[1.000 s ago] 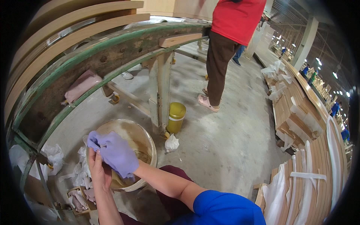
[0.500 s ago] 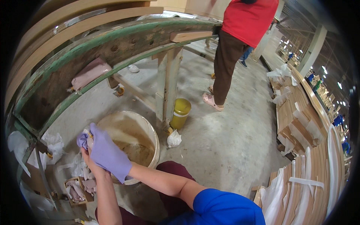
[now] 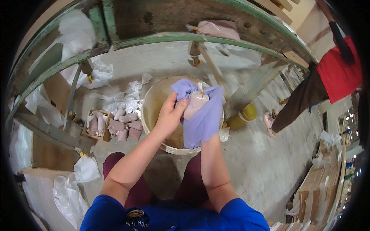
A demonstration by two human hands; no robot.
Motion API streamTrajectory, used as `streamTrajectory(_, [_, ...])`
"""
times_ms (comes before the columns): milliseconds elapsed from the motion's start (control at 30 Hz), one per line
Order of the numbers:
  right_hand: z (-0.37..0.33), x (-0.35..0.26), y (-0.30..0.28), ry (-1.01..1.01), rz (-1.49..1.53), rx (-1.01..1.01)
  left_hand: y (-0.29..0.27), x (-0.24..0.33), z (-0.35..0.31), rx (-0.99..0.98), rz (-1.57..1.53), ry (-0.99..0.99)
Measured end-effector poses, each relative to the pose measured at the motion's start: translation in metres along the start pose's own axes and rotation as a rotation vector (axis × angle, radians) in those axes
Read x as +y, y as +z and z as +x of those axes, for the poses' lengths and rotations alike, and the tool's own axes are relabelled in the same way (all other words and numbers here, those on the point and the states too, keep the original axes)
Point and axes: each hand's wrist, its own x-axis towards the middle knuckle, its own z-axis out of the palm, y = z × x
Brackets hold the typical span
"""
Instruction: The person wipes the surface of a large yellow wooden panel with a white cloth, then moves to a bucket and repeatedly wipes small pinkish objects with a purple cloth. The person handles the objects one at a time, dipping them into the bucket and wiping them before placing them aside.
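Observation:
Above the bucket (image 3: 154, 93), I hold a small clear plastic bag (image 3: 195, 104) packed with pinkish-beige material, its twisted neck bound by a yellow tie. My left hand (image 3: 172, 114) is closed around the bag's left side, thumb along it, against a bunched part of the purple cloth (image 3: 203, 129). That cloth drapes over my right hand and hides its fingers; only the wrist and forearm show below. The bag rests against the cloth on this side. Brownish residue coats the inside of the bucket, which stands on the floor between my knees.
Left of the bucket are a wooden box (image 3: 101, 130) of similar bags, several loose bags (image 3: 122, 125) and crumpled plastic (image 3: 133, 92). A green-edged frame (image 3: 162, 37) crosses ahead, carrying another bag (image 3: 217, 29). A yellow-green container (image 3: 243, 116) and a red-shirted person (image 3: 341, 73) are right.
My view has swung left, so the person now appears farther right. The cloth has opened from around the bag, uncovering it, and my left hand now shows on the bag's side.

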Motion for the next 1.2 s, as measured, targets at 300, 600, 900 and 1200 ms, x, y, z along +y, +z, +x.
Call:
streamTrajectory(300, [0.014, 0.031, -0.005, -0.774, -0.831, -0.077, -0.004, 0.009, -0.002, 0.09, 0.458, 0.336])
streamTrajectory(600, [0.023, 0.018, -0.025, -0.667, -1.048, -0.096, 0.005, 0.004, -0.005, 0.144, 0.474, 0.386])
streamTrajectory(900, [0.006, 0.011, -0.007, -0.783, -1.495, -0.062, -0.01, 0.006, -0.005, 0.114, 0.886, 0.583])
streamTrajectory(1200, [0.003, 0.025, 0.009, -0.845, -1.23, 0.028, -0.011, -0.008, 0.007, 0.199, -0.004, 0.142])
